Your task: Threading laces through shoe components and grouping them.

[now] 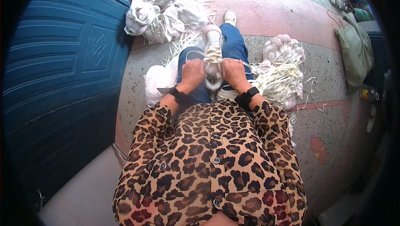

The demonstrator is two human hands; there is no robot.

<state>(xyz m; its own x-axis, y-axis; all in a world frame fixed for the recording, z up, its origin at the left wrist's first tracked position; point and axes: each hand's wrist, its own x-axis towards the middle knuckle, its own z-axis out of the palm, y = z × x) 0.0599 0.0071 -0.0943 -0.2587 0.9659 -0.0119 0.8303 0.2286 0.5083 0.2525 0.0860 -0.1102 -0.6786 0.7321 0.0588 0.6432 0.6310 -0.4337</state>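
Note:
A white and pale pink sneaker [213,43] rests on my lap, toe pointing away from me. My left hand [192,73] grips its left side near the heel. My right hand [233,72] grips the right side. A white shoelace [196,53] loops across the shoe between both hands, and each hand pinches a part of it. Black bands circle both wrists. I sit in blue jeans and a leopard-print shirt.
A heap of white laces and pink shoe parts [281,74] lies on the floor at my right. White bags [160,11] pile up ahead on the left. A blue door [62,72] stands at the left. A green sack [356,53] lies far right.

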